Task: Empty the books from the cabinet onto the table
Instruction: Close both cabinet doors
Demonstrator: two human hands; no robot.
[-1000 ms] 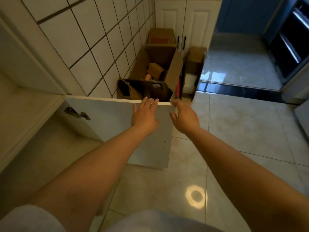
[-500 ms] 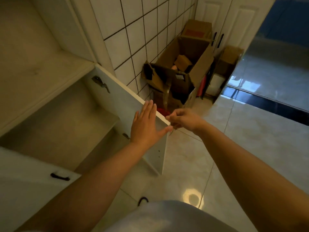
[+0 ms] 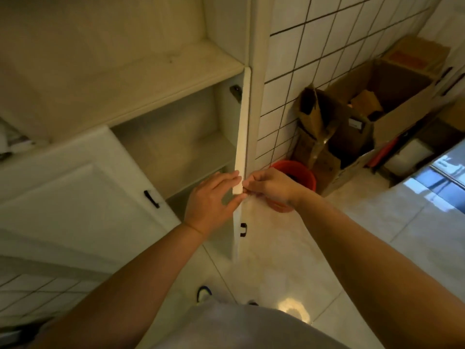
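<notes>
The white cabinet stands open on its right side, and its shelves show no books. Its right door points edge-on toward me. My left hand lies flat with straight fingers against the door's inner face near the top corner. My right hand pinches the door's edge from the outer side. The left door is closed, with a black handle. No books and no table are in view.
A red bucket sits on the floor behind the door. Open cardboard boxes stand along the tiled wall to the right. Glossy floor tiles spread out at the right. Some papers lie at the far left edge.
The right door has swung from wide open to edge-on toward me, with both hands staying on its corner. My view has turned left toward the cabinet, revealing the closed left door.
</notes>
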